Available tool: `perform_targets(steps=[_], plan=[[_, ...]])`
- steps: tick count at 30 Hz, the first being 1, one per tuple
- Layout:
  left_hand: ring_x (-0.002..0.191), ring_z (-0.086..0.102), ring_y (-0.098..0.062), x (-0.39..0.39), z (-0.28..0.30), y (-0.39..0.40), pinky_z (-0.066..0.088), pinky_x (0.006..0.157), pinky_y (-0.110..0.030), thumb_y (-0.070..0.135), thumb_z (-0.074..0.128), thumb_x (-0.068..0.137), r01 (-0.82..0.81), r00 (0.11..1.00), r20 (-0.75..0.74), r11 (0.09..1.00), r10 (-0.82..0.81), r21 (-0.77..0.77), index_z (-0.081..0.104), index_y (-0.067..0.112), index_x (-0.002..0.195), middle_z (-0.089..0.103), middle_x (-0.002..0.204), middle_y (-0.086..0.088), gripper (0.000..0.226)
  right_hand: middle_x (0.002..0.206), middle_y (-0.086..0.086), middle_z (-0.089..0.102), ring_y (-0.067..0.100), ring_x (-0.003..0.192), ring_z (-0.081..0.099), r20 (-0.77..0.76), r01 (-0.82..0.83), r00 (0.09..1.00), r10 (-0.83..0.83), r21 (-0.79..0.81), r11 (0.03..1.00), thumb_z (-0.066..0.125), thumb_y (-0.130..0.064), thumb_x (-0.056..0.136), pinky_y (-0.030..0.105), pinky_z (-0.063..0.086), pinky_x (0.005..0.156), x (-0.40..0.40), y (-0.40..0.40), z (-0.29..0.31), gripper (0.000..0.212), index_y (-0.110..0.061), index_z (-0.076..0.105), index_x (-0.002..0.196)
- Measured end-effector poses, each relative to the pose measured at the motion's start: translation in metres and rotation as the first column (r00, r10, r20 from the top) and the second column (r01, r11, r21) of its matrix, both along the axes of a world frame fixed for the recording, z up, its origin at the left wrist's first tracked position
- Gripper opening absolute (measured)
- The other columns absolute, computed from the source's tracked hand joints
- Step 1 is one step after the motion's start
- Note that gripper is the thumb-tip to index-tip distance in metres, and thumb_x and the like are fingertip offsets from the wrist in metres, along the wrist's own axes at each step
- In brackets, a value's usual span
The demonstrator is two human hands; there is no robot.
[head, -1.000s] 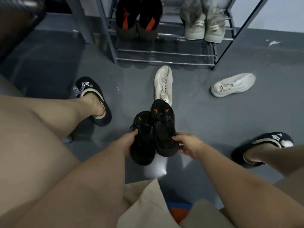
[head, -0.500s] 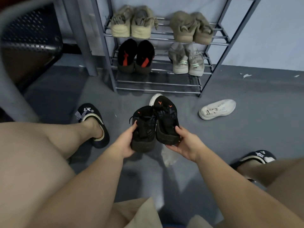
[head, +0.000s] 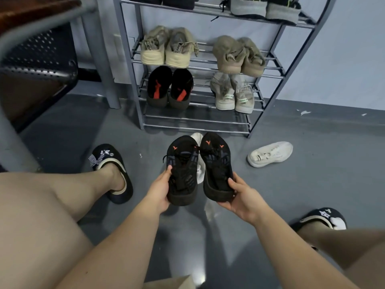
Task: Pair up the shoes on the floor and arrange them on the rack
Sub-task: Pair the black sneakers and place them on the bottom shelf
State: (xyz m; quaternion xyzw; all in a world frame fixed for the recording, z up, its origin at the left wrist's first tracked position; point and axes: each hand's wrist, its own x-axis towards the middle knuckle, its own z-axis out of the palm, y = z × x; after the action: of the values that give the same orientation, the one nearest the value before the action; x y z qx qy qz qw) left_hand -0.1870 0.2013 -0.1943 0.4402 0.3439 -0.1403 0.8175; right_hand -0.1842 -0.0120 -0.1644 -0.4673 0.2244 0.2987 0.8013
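Two black sneakers held up at frame centre, side by side, just apart, above the grey floor. Left hand grips the left black sneaker at its heel end, thumb curled over the collar; right hand grips the right black sneaker the same way, fingers under the sole, thumb on the inner rim. Both shoes' long axes run bottom to top of frame, toes pointing up-frame toward the rack, heels toward the person. A white sneaker lies on the floor behind them, mostly hidden, toe also up-frame. Second white sneaker sits centre right on the floor, long axis roughly left-right; which end is the toe I cannot tell. Rack at upper centre holds paired shoes, heels facing out; lowest shelf bare.
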Motion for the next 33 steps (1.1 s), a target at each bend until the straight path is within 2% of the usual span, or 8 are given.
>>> perform_targets(steps=[3,7,12,17,21,27,30,33], plan=[[0.114,0.060,-0.029,0.010,0.001,0.001,0.046,0.099,-0.043,0.040,0.044,0.097,-0.014,1.000,-0.015,1.000,0.014,-0.018,0.055,0.019,0.131,0.063,0.125,-0.010,0.041,0.132,0.002,0.059,0.022,0.103,0.063,-0.011,-0.008,1.000,0.007,-0.008,1.000,0.043,-0.011,0.098,0.034,0.058,0.061,0.004,0.003,-0.006,0.050,-0.031,0.037,0.144],[0.111,0.061,-0.029,0.031,0.002,0.000,0.048,0.093,-0.041,0.040,0.043,0.098,-0.032,0.999,-0.003,0.997,0.032,-0.065,0.056,0.018,0.129,0.064,0.123,-0.010,0.041,0.108,-0.002,0.070,0.022,0.100,0.064,0.002,-0.020,1.000,0.019,0.028,0.999,0.041,-0.010,0.099,0.034,0.059,0.064,0.017,0.011,-0.007,0.044,-0.030,0.045,0.138],[0.110,0.062,-0.028,0.062,-0.003,0.003,0.049,0.091,-0.041,0.043,0.043,0.097,-0.015,1.000,-0.012,0.998,0.015,-0.058,0.056,0.021,0.131,0.064,0.123,-0.009,0.043,0.117,-0.005,0.067,0.025,0.110,0.062,-0.013,-0.003,1.000,0.003,0.023,1.000,0.043,-0.007,0.098,0.039,0.058,0.068,0.051,0.015,-0.014,0.056,-0.033,0.032,0.146],[0.118,0.056,-0.031,0.096,-0.015,0.024,0.046,0.093,-0.044,0.044,0.043,0.097,-0.012,0.997,-0.078,1.000,0.009,-0.029,0.052,0.021,0.135,0.058,0.132,-0.010,0.045,0.111,-0.007,0.067,0.024,0.103,0.065,-0.028,-0.039,0.999,0.039,0.019,0.999,0.040,-0.003,0.098,0.043,0.057,0.072,0.091,0.037,-0.026,0.057,-0.030,0.030,0.148],[0.119,0.056,-0.031,0.124,-0.028,0.049,0.046,0.094,-0.045,0.044,0.043,0.097,-0.031,0.991,-0.130,1.000,0.031,-0.003,0.051,0.020,0.136,0.055,0.136,-0.011,0.047,0.129,0.002,0.058,0.026,0.104,0.063,-0.069,-0.066,0.995,0.067,0.014,0.998,0.042,-0.001,0.098,0.043,0.057,0.069,0.123,0.059,-0.038,0.062,-0.031,0.027,0.149],[0.124,0.052,-0.029,0.178,-0.043,0.085,0.045,0.089,-0.039,0.043,0.042,0.097,-0.015,0.990,-0.139,0.989,0.036,0.148,0.049,0.019,0.138,0.053,0.137,-0.004,0.047,0.122,0.006,0.060,0.029,0.108,0.060,-0.092,-0.083,0.992,0.082,-0.004,0.997,0.043,0.001,0.097,0.047,0.052,0.088,0.178,0.092,-0.058,0.058,-0.032,0.034,0.145],[0.122,0.053,-0.028,0.208,-0.056,0.100,0.045,0.090,-0.038,0.042,0.043,0.097,-0.010,0.987,-0.156,0.982,0.040,0.186,0.050,0.020,0.137,0.054,0.137,-0.004,0.045,0.124,0.007,0.062,0.027,0.102,0.063,-0.093,-0.096,0.991,0.095,-0.014,0.995,0.043,0.001,0.097,0.046,0.055,0.080,0.210,0.106,-0.070,0.060,-0.031,0.031,0.146],[0.121,0.054,-0.027,0.239,-0.068,0.110,0.045,0.092,-0.038,0.042,0.042,0.098,0.003,0.988,-0.153,0.984,0.024,0.177,0.048,0.022,0.138,0.054,0.137,-0.005,0.045,0.112,0.000,0.065,0.025,0.100,0.064,-0.094,-0.118,0.989,0.111,-0.079,0.990,0.045,0.000,0.097,0.043,0.056,0.073,0.242,0.116,-0.089,0.062,-0.032,0.029,0.147]])
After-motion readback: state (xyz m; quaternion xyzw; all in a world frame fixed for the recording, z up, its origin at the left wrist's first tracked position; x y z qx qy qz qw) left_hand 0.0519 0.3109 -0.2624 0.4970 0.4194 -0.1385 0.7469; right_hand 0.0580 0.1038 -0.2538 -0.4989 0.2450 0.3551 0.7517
